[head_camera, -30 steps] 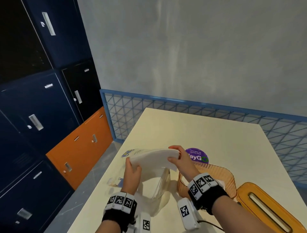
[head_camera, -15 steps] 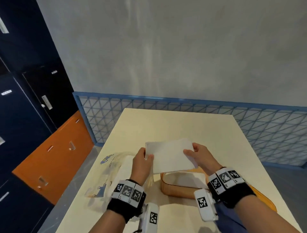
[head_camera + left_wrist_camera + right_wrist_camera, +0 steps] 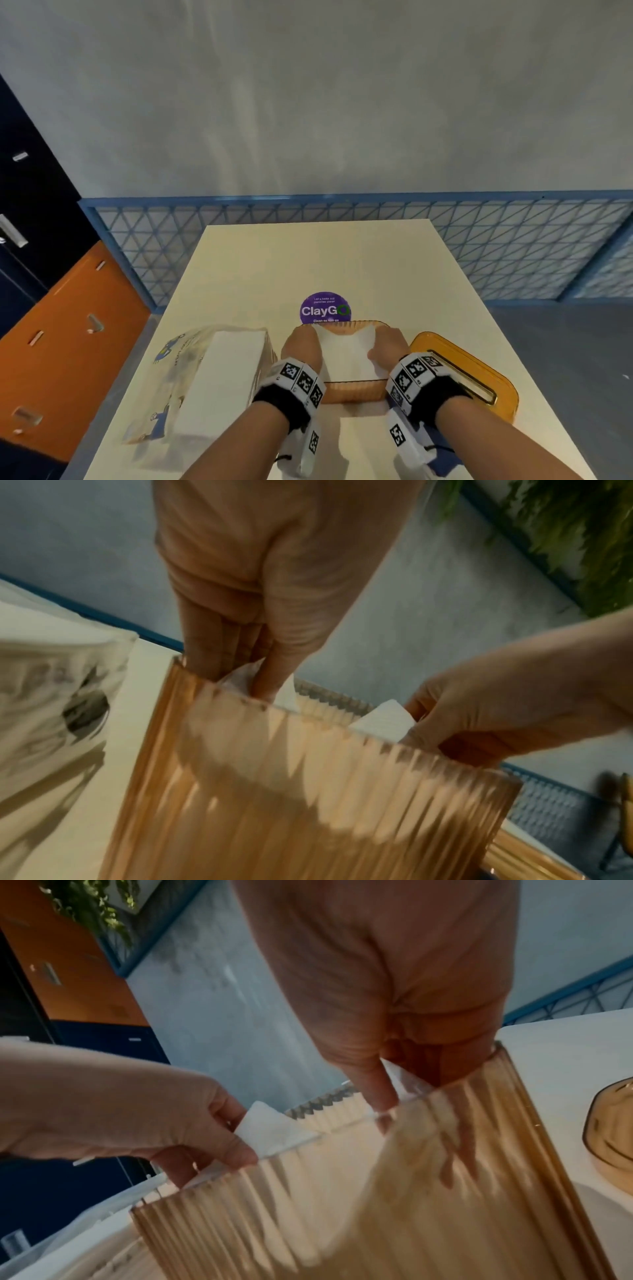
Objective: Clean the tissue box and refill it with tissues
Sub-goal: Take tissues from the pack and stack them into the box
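An amber ribbed tissue box (image 3: pixel 352 390) stands open on the cream table (image 3: pixel 325 260). A white stack of tissues (image 3: pixel 346 349) sits partly inside it, sagging in the middle. My left hand (image 3: pixel 303 342) pinches the stack's left end and my right hand (image 3: pixel 387 344) pinches its right end, fingers reaching down inside the box walls. The left wrist view shows the left hand (image 3: pixel 253 664) gripping a tissue corner (image 3: pixel 286 696) at the box rim (image 3: pixel 308 791). The right wrist view shows the right hand (image 3: pixel 394 1074) on the other end, behind the box wall (image 3: pixel 377 1204).
The amber box lid (image 3: pixel 472 377), with its slot up, lies just right of the box. A clear plastic tissue pack (image 3: pixel 222 377) with more white tissues lies to the left. A purple round sticker (image 3: pixel 324 308) is behind the box. Blue mesh fencing (image 3: pixel 342 226) lines the wall.
Both hands have brought the tissue stack from the plastic pack on the left, over the box, and lowered it into the box. The stack now bends down in the middle.
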